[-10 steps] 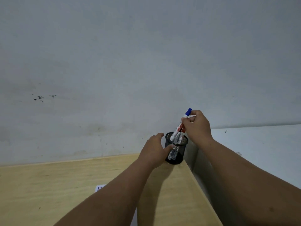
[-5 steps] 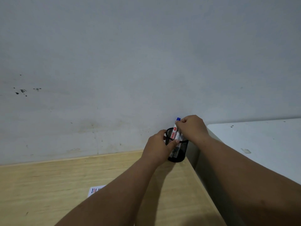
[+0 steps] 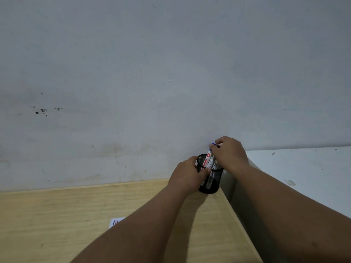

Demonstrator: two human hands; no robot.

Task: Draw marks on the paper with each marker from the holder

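Marker (image 3: 209, 158) stands near-upright in the holder (image 3: 209, 184) at the surface's (image 3: 57, 221) far right corner, blue cap directly under the right hand (image 3: 228, 154), fingers closed on it; left hand (image 3: 187, 174) grips the holder.

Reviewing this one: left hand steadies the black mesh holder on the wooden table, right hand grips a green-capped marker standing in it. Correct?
Not quite. The head view shows the marker's cap is blue, not green. The rest holds: the left hand steadies the black mesh holder on the wooden table, and the right hand grips the marker.
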